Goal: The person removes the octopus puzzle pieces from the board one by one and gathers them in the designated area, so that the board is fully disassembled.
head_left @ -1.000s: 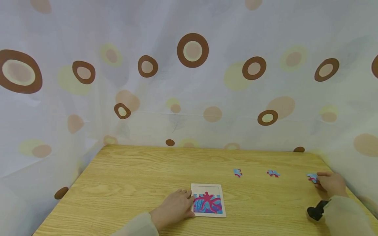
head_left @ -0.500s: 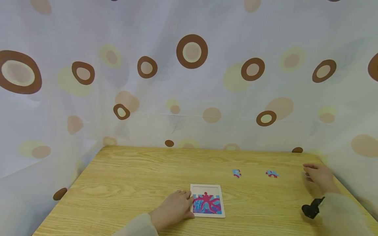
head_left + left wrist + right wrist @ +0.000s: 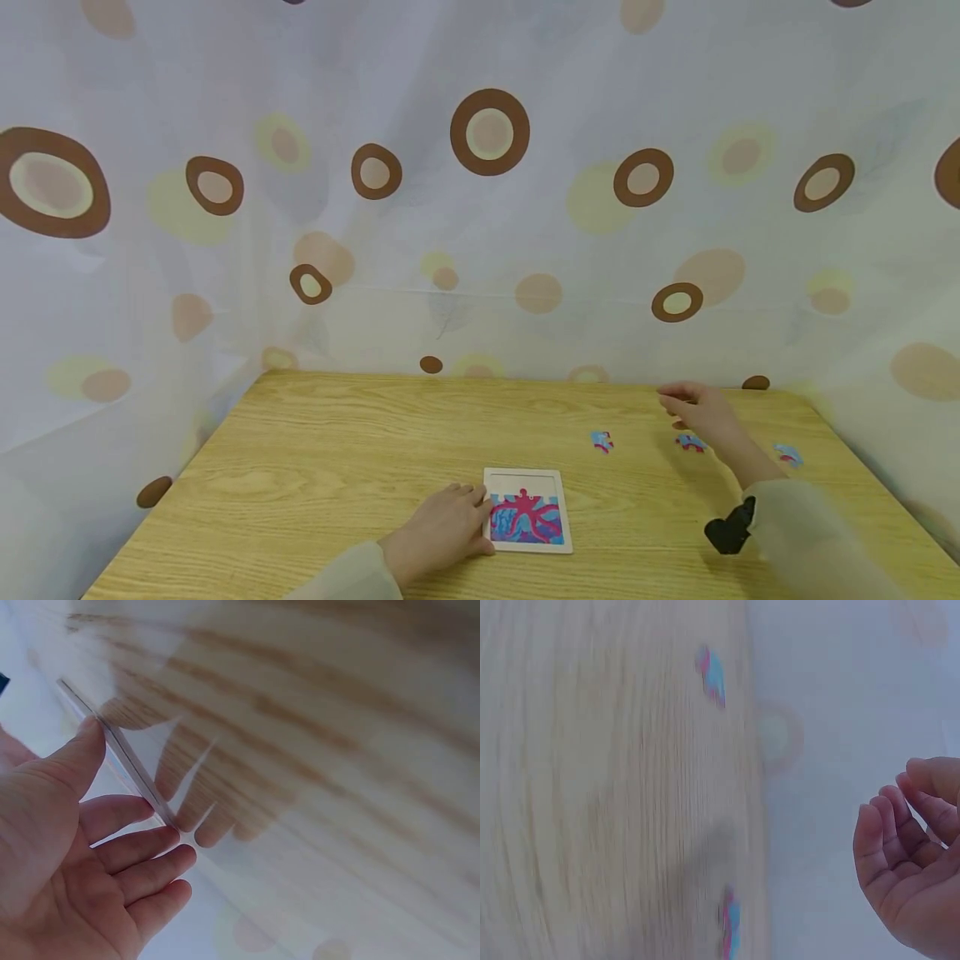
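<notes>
Puzzle tray (image 3: 522,482) against left fingers (image 3: 116,817)

The right hand (image 3: 919,889) is cropped in its wrist view.

Cream sleeves (image 3: 817,537) are worn with a black right-wrist device (image 3: 727,532).

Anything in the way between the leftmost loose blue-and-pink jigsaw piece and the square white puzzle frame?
No, nothing visible: just bare, yellow-brown wooden table between that jigsaw piece and the white frame.
</notes>
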A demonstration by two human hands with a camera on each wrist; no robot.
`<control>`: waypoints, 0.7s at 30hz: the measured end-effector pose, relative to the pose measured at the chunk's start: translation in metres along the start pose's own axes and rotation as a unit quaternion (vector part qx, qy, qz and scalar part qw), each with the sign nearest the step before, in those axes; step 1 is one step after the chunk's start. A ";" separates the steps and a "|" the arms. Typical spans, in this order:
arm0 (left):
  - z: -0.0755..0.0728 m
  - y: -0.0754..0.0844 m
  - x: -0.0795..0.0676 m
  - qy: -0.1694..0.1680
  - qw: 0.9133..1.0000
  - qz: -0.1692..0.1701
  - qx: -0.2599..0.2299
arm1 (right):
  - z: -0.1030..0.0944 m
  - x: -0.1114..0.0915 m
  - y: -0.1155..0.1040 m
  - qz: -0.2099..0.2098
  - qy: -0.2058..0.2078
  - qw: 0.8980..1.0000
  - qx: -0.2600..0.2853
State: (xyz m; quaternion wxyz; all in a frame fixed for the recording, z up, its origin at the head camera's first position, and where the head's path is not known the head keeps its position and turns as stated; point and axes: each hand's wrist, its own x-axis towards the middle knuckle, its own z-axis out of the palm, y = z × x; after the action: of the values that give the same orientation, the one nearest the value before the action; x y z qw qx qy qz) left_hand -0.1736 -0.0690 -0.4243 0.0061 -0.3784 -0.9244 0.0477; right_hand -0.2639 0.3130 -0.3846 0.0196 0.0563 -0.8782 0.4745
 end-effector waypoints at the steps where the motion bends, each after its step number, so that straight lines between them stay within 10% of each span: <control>1: 0.000 0.000 0.000 -0.002 1.000 -0.001 -0.002 | 0.007 0.000 -0.005 -0.008 -0.008 1.000 0.003; 21: -0.003 -0.003 0.001 0.007 0.999 -0.003 -0.033 | 0.152 -0.021 -0.061 -0.129 -0.213 0.968 -0.019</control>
State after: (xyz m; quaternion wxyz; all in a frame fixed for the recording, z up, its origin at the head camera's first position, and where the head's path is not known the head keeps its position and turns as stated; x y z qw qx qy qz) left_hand -0.1758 -0.0700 -0.4215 0.0000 -0.3762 -0.9264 0.0144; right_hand -0.2327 0.1543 -0.4189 -0.1057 0.2680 -0.8565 0.4284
